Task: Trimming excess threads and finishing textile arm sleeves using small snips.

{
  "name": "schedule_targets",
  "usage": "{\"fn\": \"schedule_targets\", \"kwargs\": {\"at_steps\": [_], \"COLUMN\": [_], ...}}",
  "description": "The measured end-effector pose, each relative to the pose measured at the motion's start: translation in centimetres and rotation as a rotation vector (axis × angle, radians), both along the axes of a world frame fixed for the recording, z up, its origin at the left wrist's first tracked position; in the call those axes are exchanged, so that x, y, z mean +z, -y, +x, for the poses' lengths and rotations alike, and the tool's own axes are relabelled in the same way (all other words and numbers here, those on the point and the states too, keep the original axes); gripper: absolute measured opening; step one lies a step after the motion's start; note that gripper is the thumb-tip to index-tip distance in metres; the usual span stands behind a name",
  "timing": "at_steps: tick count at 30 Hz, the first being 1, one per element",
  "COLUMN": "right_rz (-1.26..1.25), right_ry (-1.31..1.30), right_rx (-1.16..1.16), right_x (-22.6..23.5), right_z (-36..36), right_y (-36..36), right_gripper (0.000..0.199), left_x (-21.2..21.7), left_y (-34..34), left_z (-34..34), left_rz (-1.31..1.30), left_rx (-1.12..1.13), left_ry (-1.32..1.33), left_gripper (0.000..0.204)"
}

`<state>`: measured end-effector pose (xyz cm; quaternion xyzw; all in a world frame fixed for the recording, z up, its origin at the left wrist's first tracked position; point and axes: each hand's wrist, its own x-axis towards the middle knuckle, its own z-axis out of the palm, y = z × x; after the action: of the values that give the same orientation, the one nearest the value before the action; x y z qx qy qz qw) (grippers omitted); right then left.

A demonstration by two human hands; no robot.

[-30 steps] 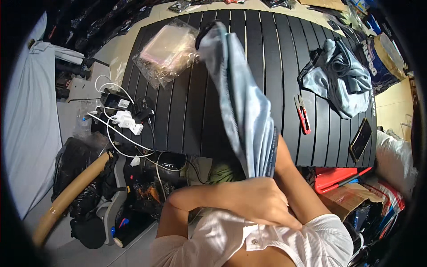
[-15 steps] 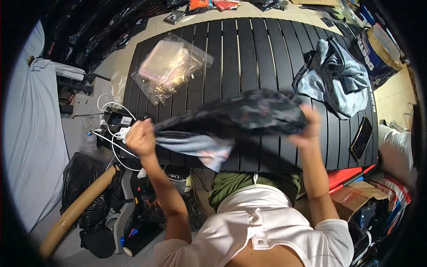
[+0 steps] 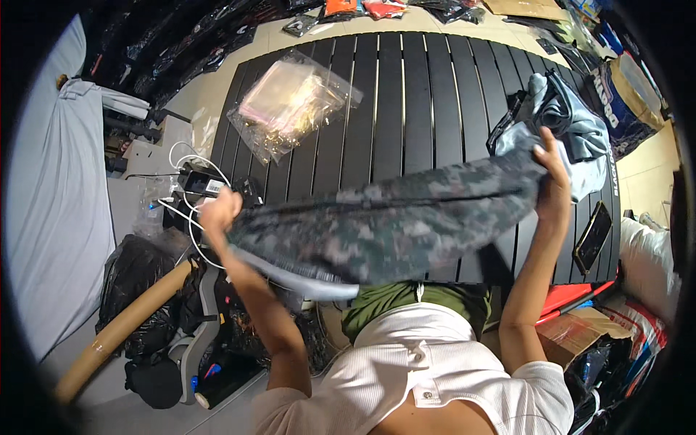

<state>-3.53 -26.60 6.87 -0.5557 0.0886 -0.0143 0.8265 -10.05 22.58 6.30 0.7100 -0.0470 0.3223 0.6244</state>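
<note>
Holding the dark camouflage-patterned fabric garment (image 3: 391, 225) stretched between both hands, the person kept it in the air above the near edge of the black slatted table (image 3: 406, 94). To do this step well, I judge that both ends should be pulled with equal tension and kept at the same height, so the cloth opens flat and no fold hides inside it; the pale grey lining hanging under the left half seemed to need a small shake to fall straight.

The left hand (image 3: 220, 210) was clenched on the left end of the garment, beyond the near left corner of the table, with the forearm rising steeply from the bent elbow. The right hand (image 3: 552, 174) was grasping the right end, with the fingers closed over the cloth and the forearm almost upright, near the right edge of the table.

On the table, a clear plastic bag with pinkish contents (image 3: 290, 105) lay toward the far left corner. A crumpled pale blue-grey cloth (image 3: 573, 119) lay by the right edge, just behind the right hand, and a flat dark phone (image 3: 592, 236) lay at the near right corner.
</note>
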Motion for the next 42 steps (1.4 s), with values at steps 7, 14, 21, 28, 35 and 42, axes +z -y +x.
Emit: {"fn": "schedule_targets", "kwargs": {"at_steps": [7,14,21,28,35,42], "right_rz": [0.366,-0.841,-0.085,-0.002,-0.608,-0.463], "right_ry": [0.025,0.097,0.258,0.123,-0.055,0.071], "right_rx": [0.142,0.237,-0.088,0.111,0.51,0.284], "right_x": [-5.1,-4.5,-3.2,-3.7,-3.0,-2.6], "right_z": [-0.9,-1.3,0.0,0.6,-1.6,-0.8], "right_y": [-0.2,-2.1,2.5,2.7,2.0,3.0], "right_gripper": [0.059,0.021,0.015,0.044,0.031,0.025], "left_x": [-7.1,-4.6,-4.2,-3.0,-5.9,-3.4], "left_y": [7.4,17.7,11.3,8.3,8.6,7.3], "left_z": [1.0,-3.1,-2.8,-3.0,-3.5,-3.6], "left_rz": [0.261,0.708,-0.272,-0.732,-0.328,-0.757], "left_rx": [0.443,0.316,-0.033,-0.236,-0.149,-0.446], "left_ry": [-0.433,-0.623,-0.591,-0.502,-0.803,-0.724], "left_gripper": [0.033,0.093,0.079,0.065,0.062,0.055]}}
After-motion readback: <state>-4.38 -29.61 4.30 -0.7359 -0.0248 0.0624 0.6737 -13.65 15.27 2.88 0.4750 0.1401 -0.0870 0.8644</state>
